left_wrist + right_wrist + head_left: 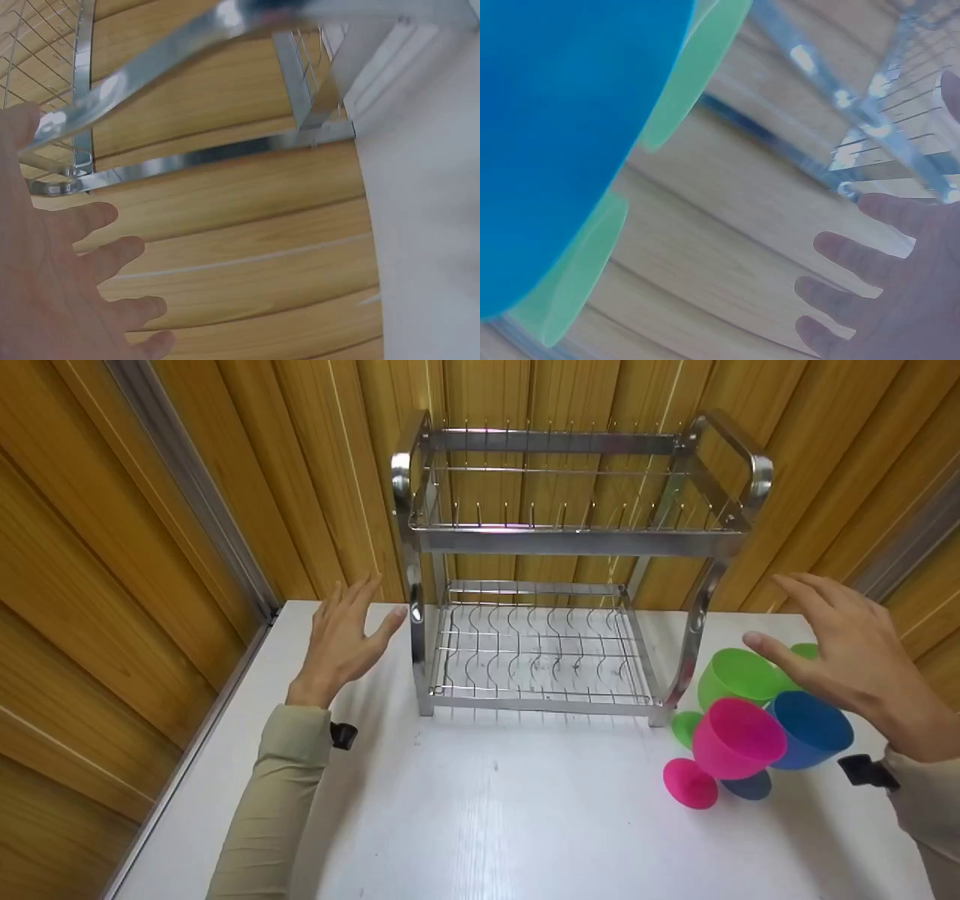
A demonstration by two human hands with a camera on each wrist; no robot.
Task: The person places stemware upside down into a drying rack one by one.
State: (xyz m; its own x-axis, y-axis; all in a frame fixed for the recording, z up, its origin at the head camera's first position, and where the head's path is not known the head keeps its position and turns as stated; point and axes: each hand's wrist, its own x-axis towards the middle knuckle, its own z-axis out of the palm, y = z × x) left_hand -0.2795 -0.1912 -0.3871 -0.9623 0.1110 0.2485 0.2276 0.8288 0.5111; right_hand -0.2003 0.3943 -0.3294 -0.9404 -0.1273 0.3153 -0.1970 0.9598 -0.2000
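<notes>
Metal two-tier dish rack (577, 542), far centre. Left hand (343, 643), released, fingers extended, at its left; right hand (851, 652), likewise, near pink, blue and green goblets (735, 746), right.

One left hand (341, 649) and one right hand (859, 656) are counted. One rack (577, 542) with two tiers (540, 704) is positioned between them. Near the right hand, one pink cup (731, 754), one blue cup (814, 735) and two green cups (739, 676) are grouped. Two sleeves (271, 795) are worn, one behind each hand.

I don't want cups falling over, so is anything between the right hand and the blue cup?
Nothing visible stands between the right hand and the blue cup; the pink cup is on its other side.
</notes>
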